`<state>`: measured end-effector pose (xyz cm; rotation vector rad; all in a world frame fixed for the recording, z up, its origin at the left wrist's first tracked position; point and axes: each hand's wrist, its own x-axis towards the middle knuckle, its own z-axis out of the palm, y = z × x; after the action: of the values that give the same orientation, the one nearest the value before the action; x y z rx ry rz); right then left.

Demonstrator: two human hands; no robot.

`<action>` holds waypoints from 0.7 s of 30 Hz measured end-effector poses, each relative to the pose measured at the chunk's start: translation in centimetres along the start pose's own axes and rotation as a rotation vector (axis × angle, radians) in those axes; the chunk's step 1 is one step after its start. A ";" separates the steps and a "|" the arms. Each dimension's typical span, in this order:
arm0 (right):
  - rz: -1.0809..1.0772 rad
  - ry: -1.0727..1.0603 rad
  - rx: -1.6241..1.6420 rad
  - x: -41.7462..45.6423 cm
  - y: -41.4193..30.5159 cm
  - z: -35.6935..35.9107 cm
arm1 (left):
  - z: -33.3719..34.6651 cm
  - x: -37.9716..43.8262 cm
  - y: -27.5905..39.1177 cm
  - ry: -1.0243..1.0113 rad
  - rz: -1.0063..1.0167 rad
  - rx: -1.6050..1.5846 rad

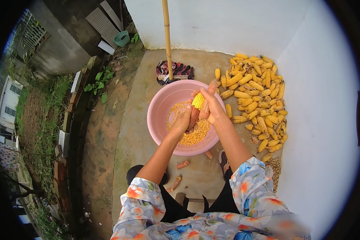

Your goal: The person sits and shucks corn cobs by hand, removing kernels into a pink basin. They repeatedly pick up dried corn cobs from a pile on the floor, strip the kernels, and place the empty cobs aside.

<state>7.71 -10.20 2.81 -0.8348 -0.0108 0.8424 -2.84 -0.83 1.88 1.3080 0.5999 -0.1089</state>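
Note:
Above a pink plastic basin [154, 120], my left hand [182, 120] is closed on a partly shelled ear of corn [198, 101]. Yellow kernels cover its upper end, and its lower part is bare reddish cob. My right hand [212, 105] grips a bare corncob [211, 87], which lies against the ear. Part of each cob is hidden by my fingers. Loose corn kernels [195, 136] lie on the bottom of the basin, below my hands.
Unshelled ears of corn [258, 93] are heaped along the white wall at right. Bare cobs [183, 164] lie on the concrete near my feet. A bamboo pole [167, 39] rises beyond the basin, beside a bundle of dark red patterned cloth [183, 70]. A brick edging [66, 120] runs at left.

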 end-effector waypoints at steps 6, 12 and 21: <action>-0.137 0.168 -0.274 -0.2 0.9 0.8 | 0.1 1.1 -1.8 0.162 0.214 0.181; -0.447 0.164 -0.797 0.4 1.4 -0.5 | -0.5 0.7 -0.7 -0.019 -0.028 -0.055; -0.056 -0.051 -0.220 0.1 -0.2 -0.2 | -1.0 0.1 0.6 0.045 0.025 -0.048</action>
<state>8.02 -10.32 2.77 -1.0141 -0.1735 0.8185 -2.87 0.31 2.27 1.2739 0.6211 -0.0444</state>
